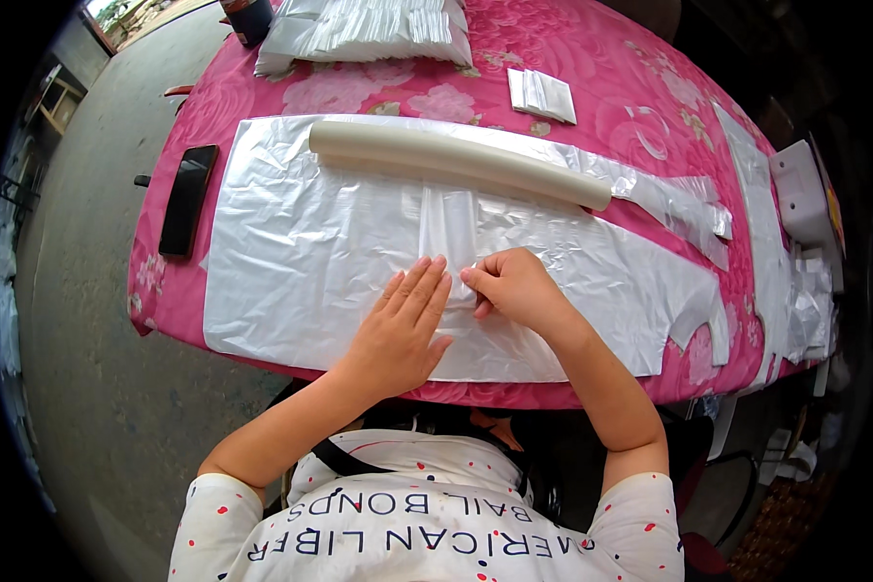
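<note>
My left hand [405, 328] lies flat on a large white plastic bag [281, 242] spread over the table, its fingers stretched out and close together. Beside it, my right hand [517, 289] is closed, thumb and forefinger pinching the edge of a narrow folded strip of thin white plastic [448, 221]. That strip runs from between my hands toward the far side, on top of the spread bag. A long beige tube [456, 163] lies across the far part of the bag, past the strip's far end. The bag's right end has cut-out handles.
A pink flowered tablecloth [359, 89] covers the table. A black phone [188, 201] lies at left. A stack of folded white bags [369, 34], a dark jar [248, 19] and a small folded packet [541, 95] lie at the far side. More plastic bags [761, 242] and a white box [803, 194] are at right.
</note>
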A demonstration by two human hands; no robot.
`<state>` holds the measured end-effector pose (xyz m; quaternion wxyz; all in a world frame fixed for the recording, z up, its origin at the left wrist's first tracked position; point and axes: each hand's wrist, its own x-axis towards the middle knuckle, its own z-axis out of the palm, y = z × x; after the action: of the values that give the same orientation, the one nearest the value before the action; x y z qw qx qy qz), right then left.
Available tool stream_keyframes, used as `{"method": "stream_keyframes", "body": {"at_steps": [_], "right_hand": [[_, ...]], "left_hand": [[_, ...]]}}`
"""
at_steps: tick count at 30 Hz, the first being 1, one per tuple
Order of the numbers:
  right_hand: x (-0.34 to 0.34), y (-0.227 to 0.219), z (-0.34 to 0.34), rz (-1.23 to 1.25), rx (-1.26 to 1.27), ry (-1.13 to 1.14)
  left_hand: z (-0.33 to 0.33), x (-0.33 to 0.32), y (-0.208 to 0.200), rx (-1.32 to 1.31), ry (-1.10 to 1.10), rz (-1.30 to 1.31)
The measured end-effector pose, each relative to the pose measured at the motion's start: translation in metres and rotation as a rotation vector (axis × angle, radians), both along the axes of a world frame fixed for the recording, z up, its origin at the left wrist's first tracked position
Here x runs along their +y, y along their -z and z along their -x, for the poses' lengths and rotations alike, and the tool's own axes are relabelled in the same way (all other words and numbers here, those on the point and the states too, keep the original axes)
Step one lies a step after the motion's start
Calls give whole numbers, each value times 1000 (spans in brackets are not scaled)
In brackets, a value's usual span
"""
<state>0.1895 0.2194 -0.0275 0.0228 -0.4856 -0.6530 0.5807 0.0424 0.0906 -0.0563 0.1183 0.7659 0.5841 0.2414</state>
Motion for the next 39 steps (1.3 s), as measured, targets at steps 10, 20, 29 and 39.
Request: {"method": "stream_keyframes", "body": {"at_steps": [10,20,29,39], "right_hand": [[-5,0,-3,-63,24,5],[-25,23,-22,-1149,131,-294],[9,14,-17,-1001,260,-613],[-30,28,-34,-1085,439,-590]], "left_hand": [[-15,0,10,160,-87,128],[-11,12,9,134,-160,-61],[5,30,6,295,-92,-198],[13,-17,2,56,182,-223]]}}
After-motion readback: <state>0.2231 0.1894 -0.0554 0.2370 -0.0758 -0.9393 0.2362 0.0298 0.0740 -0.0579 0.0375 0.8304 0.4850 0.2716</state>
